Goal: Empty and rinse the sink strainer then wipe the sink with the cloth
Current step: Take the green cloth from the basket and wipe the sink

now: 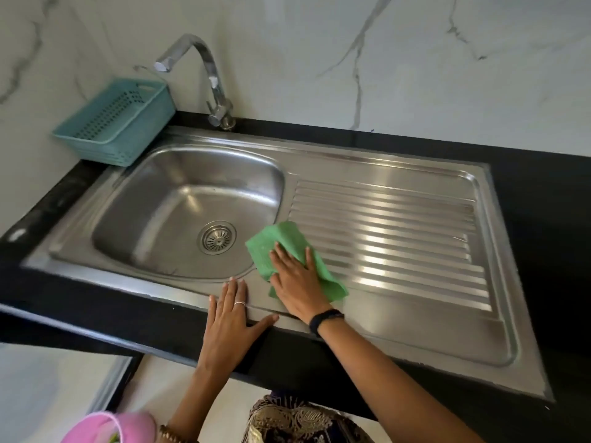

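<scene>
1. The right hand (295, 282) presses flat, fingers straight, on the green cloth (281, 247), which lies on the steel sink (415, 318) at the basin's 3 to 4 o'clock rim, beside the ribbed drainboard (390, 238).
2. The cloth's long axis runs from 11 to 5 o'clock.
3. The left hand (228, 318) rests flat and open on the front rim at 6 o'clock.
4. The strainer (218, 237) sits in the drain; bare steel stretches toward 3 o'clock.
</scene>
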The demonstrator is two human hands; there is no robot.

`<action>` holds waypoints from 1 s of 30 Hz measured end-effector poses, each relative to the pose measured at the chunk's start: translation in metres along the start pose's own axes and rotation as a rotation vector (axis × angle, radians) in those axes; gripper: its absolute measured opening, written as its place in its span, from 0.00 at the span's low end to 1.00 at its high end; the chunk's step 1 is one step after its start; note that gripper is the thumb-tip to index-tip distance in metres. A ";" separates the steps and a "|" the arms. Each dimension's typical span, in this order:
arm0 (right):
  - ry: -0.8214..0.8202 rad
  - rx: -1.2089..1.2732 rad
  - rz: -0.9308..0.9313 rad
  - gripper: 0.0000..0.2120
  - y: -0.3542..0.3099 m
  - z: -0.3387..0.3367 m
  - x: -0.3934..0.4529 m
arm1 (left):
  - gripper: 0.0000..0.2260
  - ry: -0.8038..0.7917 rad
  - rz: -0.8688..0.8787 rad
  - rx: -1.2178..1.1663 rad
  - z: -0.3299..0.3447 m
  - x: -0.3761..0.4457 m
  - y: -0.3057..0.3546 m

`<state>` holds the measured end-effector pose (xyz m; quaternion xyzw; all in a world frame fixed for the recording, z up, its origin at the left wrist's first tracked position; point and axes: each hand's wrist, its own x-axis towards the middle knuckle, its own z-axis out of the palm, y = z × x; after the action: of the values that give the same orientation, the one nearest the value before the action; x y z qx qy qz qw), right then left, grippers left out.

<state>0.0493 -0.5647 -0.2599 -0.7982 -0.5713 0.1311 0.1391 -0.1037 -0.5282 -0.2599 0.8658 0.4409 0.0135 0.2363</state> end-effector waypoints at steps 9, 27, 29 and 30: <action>-0.116 0.021 -0.246 0.24 -0.067 0.034 0.033 | 0.47 0.028 -0.090 0.041 -0.040 0.018 -0.063; -0.058 -0.325 0.420 0.26 0.065 -0.025 0.014 | 0.26 -0.206 0.313 0.304 -0.018 0.060 -0.008; -0.044 -0.304 0.455 0.26 0.071 -0.032 -0.012 | 0.26 -0.217 0.323 0.304 -0.011 0.054 0.003; -0.032 -0.277 0.468 0.26 0.072 -0.035 -0.027 | 0.25 -0.219 0.333 0.291 -0.007 0.052 0.009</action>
<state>0.1171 -0.6155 -0.2531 -0.9178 -0.3858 0.0928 -0.0145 -0.0665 -0.4904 -0.2594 0.9478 0.2611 -0.1053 0.1501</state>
